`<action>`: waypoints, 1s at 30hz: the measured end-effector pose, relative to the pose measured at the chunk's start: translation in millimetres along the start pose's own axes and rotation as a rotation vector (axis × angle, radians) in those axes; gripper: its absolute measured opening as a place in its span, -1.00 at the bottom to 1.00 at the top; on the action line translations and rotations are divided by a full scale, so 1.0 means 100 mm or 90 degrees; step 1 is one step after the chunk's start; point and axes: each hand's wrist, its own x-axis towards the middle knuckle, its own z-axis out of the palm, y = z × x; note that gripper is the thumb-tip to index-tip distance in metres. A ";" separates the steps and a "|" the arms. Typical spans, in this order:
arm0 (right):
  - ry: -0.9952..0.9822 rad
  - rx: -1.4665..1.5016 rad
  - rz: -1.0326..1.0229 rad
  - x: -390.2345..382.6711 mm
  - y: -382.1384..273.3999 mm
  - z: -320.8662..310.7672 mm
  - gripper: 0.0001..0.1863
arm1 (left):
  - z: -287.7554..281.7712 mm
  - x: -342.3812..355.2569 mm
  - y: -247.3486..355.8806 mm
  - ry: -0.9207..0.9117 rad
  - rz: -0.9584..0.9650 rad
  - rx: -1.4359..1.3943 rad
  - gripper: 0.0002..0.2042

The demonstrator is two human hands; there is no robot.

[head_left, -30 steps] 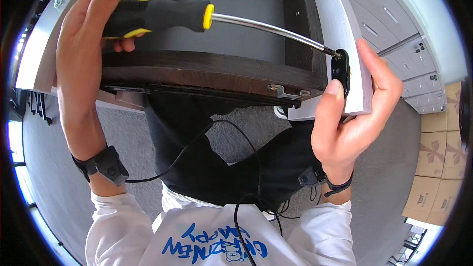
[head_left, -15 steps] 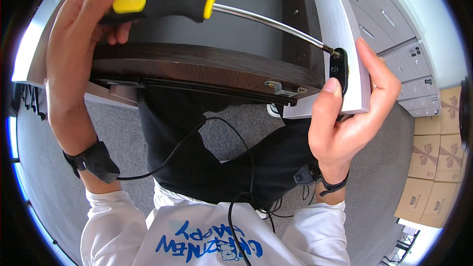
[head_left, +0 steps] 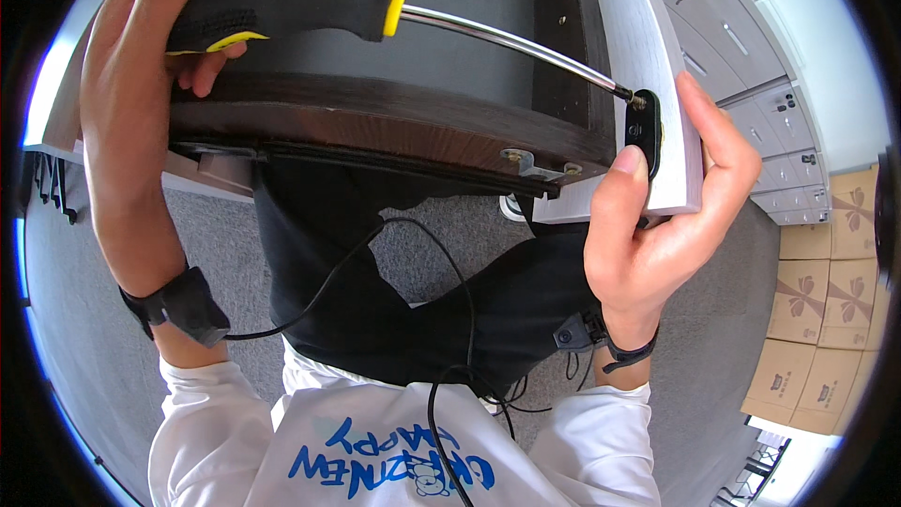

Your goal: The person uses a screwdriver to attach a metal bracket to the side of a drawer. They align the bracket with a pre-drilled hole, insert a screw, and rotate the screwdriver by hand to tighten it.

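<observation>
My left hand (head_left: 141, 47) is closed round the black and yellow handle of a screwdriver (head_left: 310, 5) at the upper left. The steel shaft slopes down to the right, and its tip meets a screw at the top of a small black oblong plate (head_left: 642, 131). That plate lies against the inner face of a whitish wood-grain panel (head_left: 662, 47). With my right hand (head_left: 657, 216) I pinch the panel's near edge: the thumb presses the plate's lower end, while the fingers reach round the outer side. How deep the screw sits cannot be seen.
A dark brown wooden frame (head_left: 375, 122) crosses in front of me, with a metal bracket (head_left: 540, 167) near its right end. A black cable (head_left: 328, 291) loops over my lap. Grey cabinets (head_left: 751, 56) and stacked cartons (head_left: 798, 300) stand at the right.
The screwdriver handle has turned about its axis; its yellow patch has given way to a ribbed black side. My left hand has shifted slightly left, while my right keeps its grip.
</observation>
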 end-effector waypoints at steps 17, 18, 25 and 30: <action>-0.012 -0.028 0.002 0.02 -0.03 -0.03 -0.54 | -0.16 -0.19 -0.16 -0.052 0.218 -0.062 -0.46; -0.015 -0.041 0.012 0.01 -0.03 -0.03 -0.54 | -0.04 -0.31 0.03 -0.018 0.245 -0.097 -0.43; 0.021 -0.056 -0.040 0.08 -0.04 -0.08 -0.46 | -0.32 -1.01 0.30 0.074 0.319 -0.473 -0.39; -0.062 -0.184 -0.066 0.10 -0.27 -0.38 -0.37 | -0.21 -1.13 0.33 0.042 0.324 -0.730 -0.41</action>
